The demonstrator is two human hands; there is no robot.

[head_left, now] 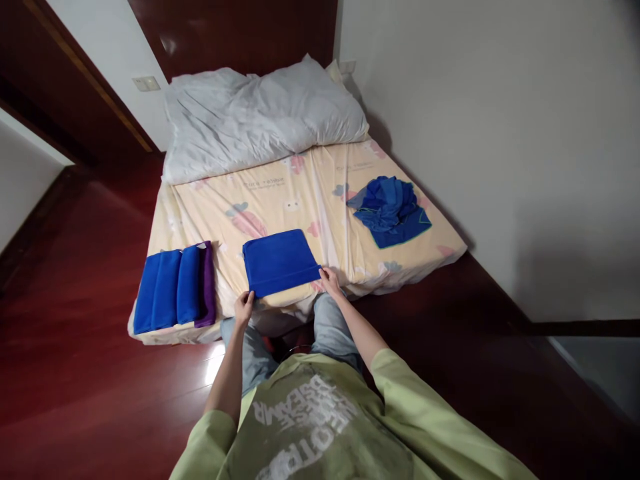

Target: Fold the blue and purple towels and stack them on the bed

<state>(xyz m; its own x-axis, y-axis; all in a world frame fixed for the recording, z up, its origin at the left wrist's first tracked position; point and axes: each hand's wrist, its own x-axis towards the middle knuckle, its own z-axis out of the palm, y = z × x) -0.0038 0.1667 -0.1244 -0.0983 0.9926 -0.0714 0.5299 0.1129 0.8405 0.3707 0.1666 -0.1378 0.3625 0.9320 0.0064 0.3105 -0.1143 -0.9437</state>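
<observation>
A blue cloth (280,257), folded into a flat rectangle, lies near the front edge of the bed. My left hand (244,308) pinches its near left corner, and my right hand (330,281) pinches the near right corner. A narrow band along the cloth's near edge is turned over between the two hands. To the left, several rolled or folded blue cloths (167,288) lie side by side, with a purple cloth (207,285) at their right end. Farther right sits a crumpled heap of blue cloths (387,207), some edged in green.
The bed (285,190) has a cream sheet with carrot and rabbit prints. A large white quilt or pillow (265,117) lies bunched at the headboard (240,33). A white wall (490,147) runs along the right side; dark red floor (75,320) shows at left.
</observation>
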